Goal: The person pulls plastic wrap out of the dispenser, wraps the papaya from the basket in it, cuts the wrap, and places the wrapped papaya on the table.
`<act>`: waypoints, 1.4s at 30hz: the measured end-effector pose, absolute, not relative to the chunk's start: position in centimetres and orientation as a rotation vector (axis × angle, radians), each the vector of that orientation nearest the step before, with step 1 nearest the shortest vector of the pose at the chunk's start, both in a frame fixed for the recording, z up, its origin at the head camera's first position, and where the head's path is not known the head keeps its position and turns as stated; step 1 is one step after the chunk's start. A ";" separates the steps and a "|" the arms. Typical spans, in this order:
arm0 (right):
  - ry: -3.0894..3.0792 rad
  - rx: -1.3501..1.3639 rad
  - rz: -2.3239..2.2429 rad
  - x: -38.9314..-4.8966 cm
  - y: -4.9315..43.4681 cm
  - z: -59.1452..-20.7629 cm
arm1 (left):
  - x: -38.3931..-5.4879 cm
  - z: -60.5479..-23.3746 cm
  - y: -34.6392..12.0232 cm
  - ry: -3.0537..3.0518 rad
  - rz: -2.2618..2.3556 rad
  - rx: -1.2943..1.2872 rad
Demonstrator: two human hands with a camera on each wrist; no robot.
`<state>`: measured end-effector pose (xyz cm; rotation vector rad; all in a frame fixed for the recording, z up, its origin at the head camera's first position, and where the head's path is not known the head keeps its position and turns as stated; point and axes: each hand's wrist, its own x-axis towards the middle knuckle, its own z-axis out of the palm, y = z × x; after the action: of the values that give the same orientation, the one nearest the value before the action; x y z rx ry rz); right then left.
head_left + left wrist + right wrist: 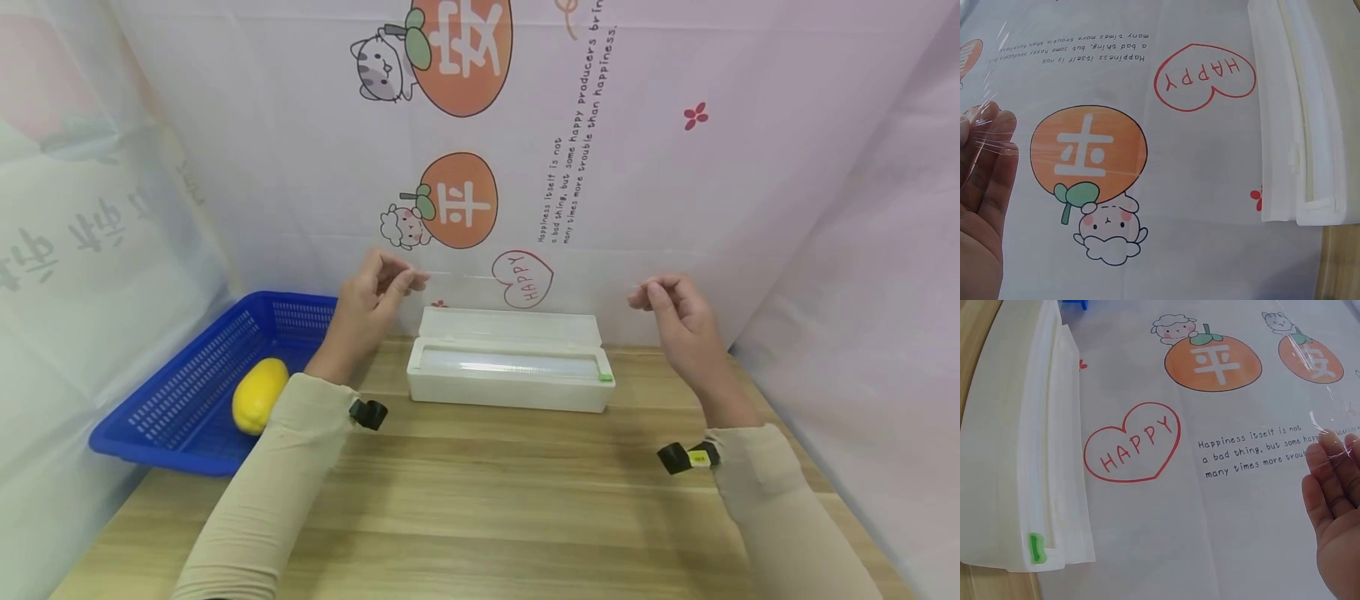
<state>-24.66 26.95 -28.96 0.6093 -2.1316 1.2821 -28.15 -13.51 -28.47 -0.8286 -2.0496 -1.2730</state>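
My left hand (367, 304) and right hand (684, 325) are raised on either side of a white cling film box (510, 392), above its level in the head view. Each pinches a side of a thin, clear sheet of cling film (1002, 142) between thumb and fingers. Wrinkles gather in the film at the left fingertips, and its shine shows by the right fingers in the right wrist view. Most of the sheet is too transparent to make out. The box stands with its lid (517, 325) up, a film roll (510, 363) inside and a green slider (605, 377) at its right end.
At the left stands a blue plastic basket (161, 446) holding a yellow lemon (258, 396), partly behind my left forearm. Printed white sheeting (622, 167) walls the wooden table (495, 500) at the back and both sides.
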 end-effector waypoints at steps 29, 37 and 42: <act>-2.031 0.694 1.253 -23.9 26.8 -26.4 | -27.8 -26.0 -14.0 -1.912 -1.194 -0.957; -2.021 0.712 1.251 -23.8 27.0 -25.9 | -27.5 -25.4 -14.0 -1.889 -1.201 -0.966; -2.010 0.716 1.254 -23.6 26.9 -25.5 | -27.3 -25.0 -14.0 -1.880 -1.183 -0.982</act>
<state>-23.65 26.86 -25.52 0.7162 -2.0101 1.2542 -27.28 -13.98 -25.03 -0.9820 -1.8795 -1.1827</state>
